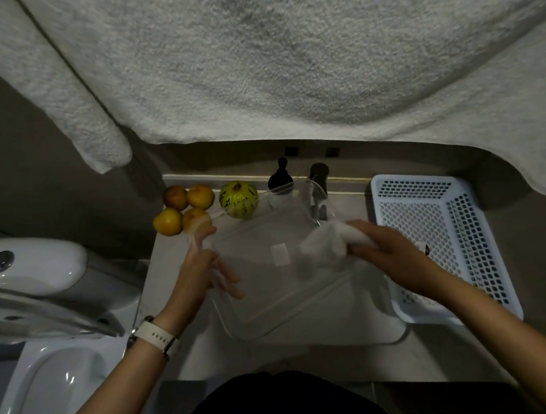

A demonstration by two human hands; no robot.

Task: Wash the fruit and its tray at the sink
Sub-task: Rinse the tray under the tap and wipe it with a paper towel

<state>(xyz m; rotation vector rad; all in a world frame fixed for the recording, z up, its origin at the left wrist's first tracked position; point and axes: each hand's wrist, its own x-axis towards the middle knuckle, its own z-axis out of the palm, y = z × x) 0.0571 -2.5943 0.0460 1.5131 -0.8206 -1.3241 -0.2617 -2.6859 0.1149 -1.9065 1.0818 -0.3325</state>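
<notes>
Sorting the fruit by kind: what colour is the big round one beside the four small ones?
Green melon, with pale stripes and dark speckles; head view.

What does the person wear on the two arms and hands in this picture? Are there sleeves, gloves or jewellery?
Both forearms are bare, with no sleeves in view and no gloves. The left hand has a watch at the wrist, on a white strap with a row of small holes and a dark case edge. The right hand and its wrist carry nothing that shows. No rings can be made out.

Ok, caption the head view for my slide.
Left hand holds the clear tray over the sink while the right hand wipes it with a cloth; fruit waits behind.
</notes>
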